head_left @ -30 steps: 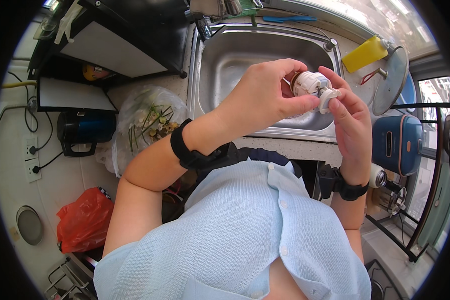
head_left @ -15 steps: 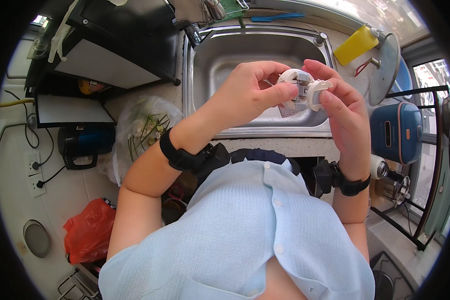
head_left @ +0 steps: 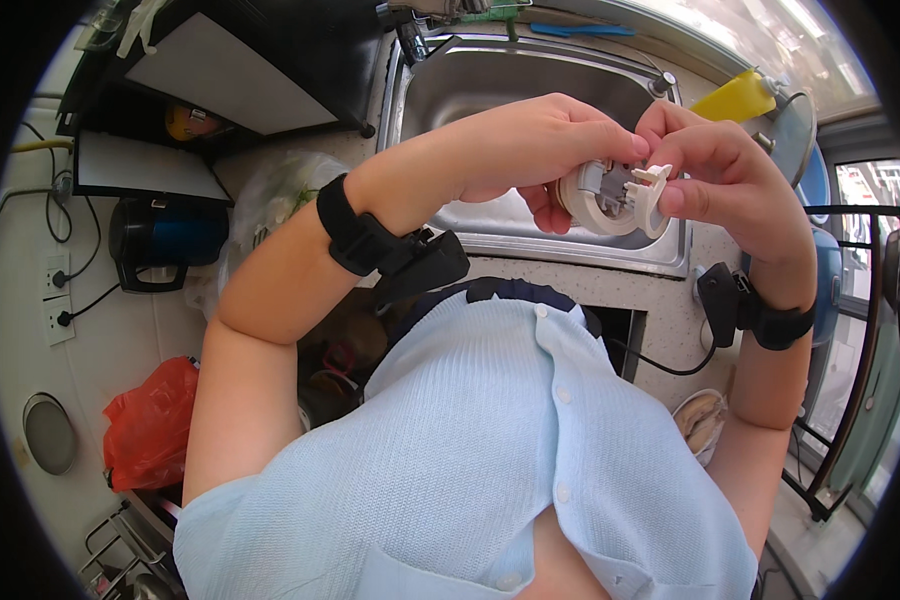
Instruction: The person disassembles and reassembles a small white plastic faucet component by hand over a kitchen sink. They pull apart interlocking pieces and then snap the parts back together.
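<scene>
Over the near right part of the sink, my left hand (head_left: pixel 555 150) is closed around a round white-and-grey plastic device (head_left: pixel 595 205), whose exact kind I cannot make out. Its near side is open and shows grey inner parts. My right hand (head_left: pixel 720 165) pinches a curved white plastic piece (head_left: pixel 655 212) with small prongs between thumb and fingers. This piece sits right against the device; whether the two are joined is unclear. The fingertips of both hands meet above the device, and some fingers are hidden behind it.
Beneath my hands is the steel sink (head_left: pixel 460 90), with a tap (head_left: pixel 412 42) at its far left. A yellow bottle (head_left: pixel 735 97) and a glass lid (head_left: pixel 795 135) stand at the far right. Left are a plastic bag (head_left: pixel 270 205), a dark kettle (head_left: pixel 170 240) and a black cabinet (head_left: pixel 290 50).
Both hands have shifted right and slightly nearer with the device, which has turned so its open side faces me. My left hand now reaches over its top. The camera view has shifted too.
</scene>
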The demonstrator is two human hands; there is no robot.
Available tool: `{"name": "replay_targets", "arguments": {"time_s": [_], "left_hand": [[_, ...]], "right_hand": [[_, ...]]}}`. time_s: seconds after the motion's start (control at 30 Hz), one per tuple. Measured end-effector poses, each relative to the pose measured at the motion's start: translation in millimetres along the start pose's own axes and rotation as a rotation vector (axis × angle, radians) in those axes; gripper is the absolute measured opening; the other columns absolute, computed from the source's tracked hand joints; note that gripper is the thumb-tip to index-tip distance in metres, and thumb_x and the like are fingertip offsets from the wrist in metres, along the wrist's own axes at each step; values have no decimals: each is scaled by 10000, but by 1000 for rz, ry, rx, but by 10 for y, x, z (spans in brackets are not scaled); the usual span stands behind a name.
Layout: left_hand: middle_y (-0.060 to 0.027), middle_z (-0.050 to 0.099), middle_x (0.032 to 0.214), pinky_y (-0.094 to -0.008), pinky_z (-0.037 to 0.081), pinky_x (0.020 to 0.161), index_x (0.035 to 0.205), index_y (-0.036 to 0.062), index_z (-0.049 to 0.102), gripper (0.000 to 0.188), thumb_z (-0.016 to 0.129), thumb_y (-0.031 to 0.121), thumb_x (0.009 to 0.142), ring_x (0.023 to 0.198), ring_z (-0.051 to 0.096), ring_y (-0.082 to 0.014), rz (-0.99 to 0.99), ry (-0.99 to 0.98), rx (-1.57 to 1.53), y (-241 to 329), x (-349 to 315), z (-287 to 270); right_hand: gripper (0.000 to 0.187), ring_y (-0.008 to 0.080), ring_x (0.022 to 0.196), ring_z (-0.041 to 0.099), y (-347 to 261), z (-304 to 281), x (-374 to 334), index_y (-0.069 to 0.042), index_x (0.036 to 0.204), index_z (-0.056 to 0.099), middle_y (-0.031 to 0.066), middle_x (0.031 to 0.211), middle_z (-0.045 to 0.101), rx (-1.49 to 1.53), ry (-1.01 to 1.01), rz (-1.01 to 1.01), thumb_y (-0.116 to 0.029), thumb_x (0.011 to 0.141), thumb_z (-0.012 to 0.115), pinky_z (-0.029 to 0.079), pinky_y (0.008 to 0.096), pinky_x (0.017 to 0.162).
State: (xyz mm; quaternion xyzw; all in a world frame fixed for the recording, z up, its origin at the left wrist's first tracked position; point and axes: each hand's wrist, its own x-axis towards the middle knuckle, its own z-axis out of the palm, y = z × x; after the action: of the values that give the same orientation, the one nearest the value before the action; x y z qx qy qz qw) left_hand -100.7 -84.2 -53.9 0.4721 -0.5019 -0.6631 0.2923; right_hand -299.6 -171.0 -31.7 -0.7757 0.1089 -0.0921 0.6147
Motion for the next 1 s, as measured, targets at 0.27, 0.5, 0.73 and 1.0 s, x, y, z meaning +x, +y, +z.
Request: {"name": "replay_targets", "arguments": {"time_s": [0.27, 0.5, 0.73, 1.0], "left_hand": [[-26, 563, 608, -203, 354, 351, 830, 36, 639, 334, 432, 285, 913, 387, 446, -70, -28, 102, 40, -62, 17, 70], [-61, 554, 617, -225, 342, 338, 852, 44, 619, 341, 387, 287, 911, 369, 431, -97, -69, 118, 128, -172, 93, 79], [-84, 556, 612, -234, 352, 324, 891, 45, 627, 350, 400, 312, 902, 343, 425, -108, -95, 135, 157, -155, 77, 102], [-73, 561, 627, -223, 350, 325, 872, 49, 633, 338, 423, 312, 903, 353, 435, -98, -79, 114, 82, -133, 44, 82]], "right_hand": [[199, 74, 724, 468, 109, 54, 65, -6, 795, 662, -16, 800, 487, 77, -54, 156, -196, 837, 702, 365, 213, 645], [169, 78, 759, 483, 174, 66, 63, -8, 820, 667, -17, 834, 503, 82, -74, 205, -171, 828, 707, 381, 213, 673], [168, 74, 750, 488, 223, 48, 56, -11, 811, 655, -19, 828, 496, 89, -70, 225, -169, 831, 707, 391, 215, 681], [158, 79, 741, 479, 204, 98, 57, -3, 808, 675, -16, 814, 487, 89, -56, 190, -156, 826, 709, 378, 211, 665]]}}
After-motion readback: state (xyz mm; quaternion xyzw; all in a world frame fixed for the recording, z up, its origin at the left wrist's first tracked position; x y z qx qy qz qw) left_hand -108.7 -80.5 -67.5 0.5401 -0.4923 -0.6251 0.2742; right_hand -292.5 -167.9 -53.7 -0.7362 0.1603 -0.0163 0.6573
